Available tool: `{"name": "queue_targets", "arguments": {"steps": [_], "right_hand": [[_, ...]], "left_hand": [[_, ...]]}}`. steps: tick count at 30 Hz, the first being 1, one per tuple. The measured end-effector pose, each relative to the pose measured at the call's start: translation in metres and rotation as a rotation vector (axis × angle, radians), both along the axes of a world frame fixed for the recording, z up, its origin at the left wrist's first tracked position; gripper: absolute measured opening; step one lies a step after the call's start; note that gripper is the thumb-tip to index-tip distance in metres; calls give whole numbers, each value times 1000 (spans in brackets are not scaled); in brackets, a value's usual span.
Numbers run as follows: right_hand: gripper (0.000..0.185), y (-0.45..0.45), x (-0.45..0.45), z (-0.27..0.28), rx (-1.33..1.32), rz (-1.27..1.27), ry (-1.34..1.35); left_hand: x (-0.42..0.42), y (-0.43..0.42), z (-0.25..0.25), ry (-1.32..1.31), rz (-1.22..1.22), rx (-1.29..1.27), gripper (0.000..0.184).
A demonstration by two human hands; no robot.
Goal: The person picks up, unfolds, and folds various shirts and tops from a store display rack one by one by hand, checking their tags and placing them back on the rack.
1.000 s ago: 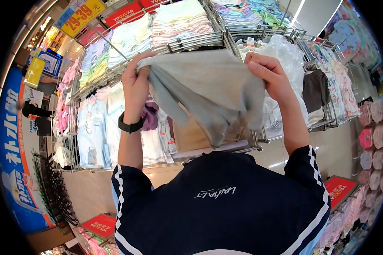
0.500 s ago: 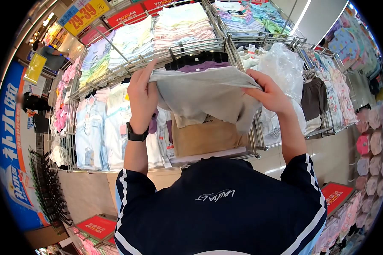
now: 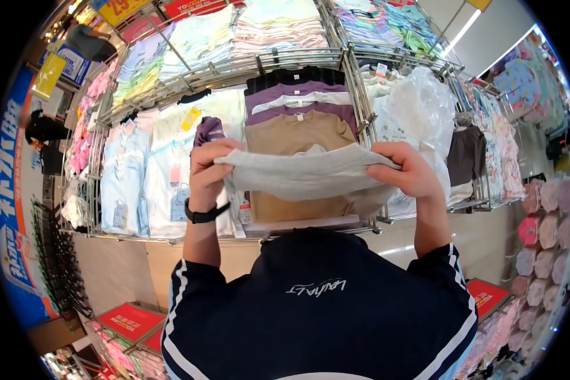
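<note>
Head view: left hand (image 3: 209,166) and right hand (image 3: 410,170) pinch light-grey, soft-fabric garment (image 3: 297,172) at opposite ends. Looks part-folded, not set down.

Racks (image 3: 354,82) of folded garments (image 3: 280,31) show a shop.

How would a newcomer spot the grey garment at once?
Find the metal display rack straight ahead. Partly hiding a tan shirt there, a pale grey garment spans the left hand and right hand. Unlike that shirt and the purple shirts beyond, it is grey and held at both ends.
</note>
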State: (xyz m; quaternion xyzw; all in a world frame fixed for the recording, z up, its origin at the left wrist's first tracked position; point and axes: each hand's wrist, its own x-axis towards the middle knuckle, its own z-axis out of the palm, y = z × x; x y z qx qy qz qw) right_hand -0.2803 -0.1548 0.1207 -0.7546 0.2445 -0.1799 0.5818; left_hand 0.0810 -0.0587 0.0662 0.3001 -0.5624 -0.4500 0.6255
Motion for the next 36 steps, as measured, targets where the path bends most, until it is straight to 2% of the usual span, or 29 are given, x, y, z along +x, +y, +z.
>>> {"name": "queue_targets", "arguments": {"steps": [1, 4, 5, 6, 8, 9, 10, 12, 13, 15, 17, 18, 20, 21, 22, 23, 24, 26, 30, 32, 33, 35, 36], "right_hand": [[11, 3, -1, 7, -24, -51, -54], [8, 3, -8, 4, -96, -173, -205], [8, 4, -7, 5, -100, -209, -243], [8, 3, -5, 5, -104, -243, -277], [6, 2, -6, 2, -127, -318, -242], [6, 3, -5, 2, -122, -343, -219], [5, 3, -3, 3, -116, -369, -208], [4, 5, 2, 7, -177, -440, -145], [4, 6, 2, 7, -188, -472, -133], [5, 1, 0, 6, -271, -494, -153], [7, -1, -3, 14, -139, -536, -167], [8, -2, -3, 17, -75, -559, -175], [14, -3, 8, 14, -203, -611, -4], [15, -4, 13, 10, -273, -626, 101], [16, -4, 19, 5, -341, -637, 209], [18, -4, 27, -2, -362, -637, 207], [16, -3, 33, -12, -308, -604, 147], [13, 0, 48, -29, -202, -533, 33], [8, 44, 93, -13, 133, -399, -197], [9, 37, 83, -23, -164, -289, -77], [10, 37, 80, -18, -204, -233, -53], [12, 39, 77, -7, -282, -123, -3], [13, 38, 75, -8, -211, -96, -16]], "left_hand": [[1, -2, 11, -177, 64, -35, 22], [-5, -2, 9, -340, 244, 106, 18], [-9, -3, 6, -540, 295, 106, 15], [-18, -9, 5, -746, 448, -158, 14], [-22, -15, -22, -888, 638, -311, 18], [-27, -10, -29, -764, 613, -48, 20], [-29, -8, -32, -604, 637, 39, 18], [-31, -10, -25, -300, 670, 195, 15], [-35, -11, -15, -181, 659, 120, 13], [-27, -7, 0, -479, 612, -73, 15], [-19, -10, 12, -822, 557, -242, 17], [-17, -11, 11, -907, 583, -194, 18], [-13, -15, 4, -1078, 633, -96, 24], [-16, -20, -4, -980, 646, 0, 35], [-21, -23, -4, -904, 613, 91, 39], [-30, -25, -3, -825, 579, 181, 42], [-39, -29, -2, -744, 548, 268, 45], [-71, -35, -15, -506, 440, 210, 47], [-115, -29, -11, -250, 196, 247, 44], [-119, -22, 0, -129, 88, 188, 42], [-114, -20, 4, -90, 35, 210, 39], [-104, -17, 1, -260, 9, 151, 33], [-100, -18, -1, -344, -4, 121, 30]]}}
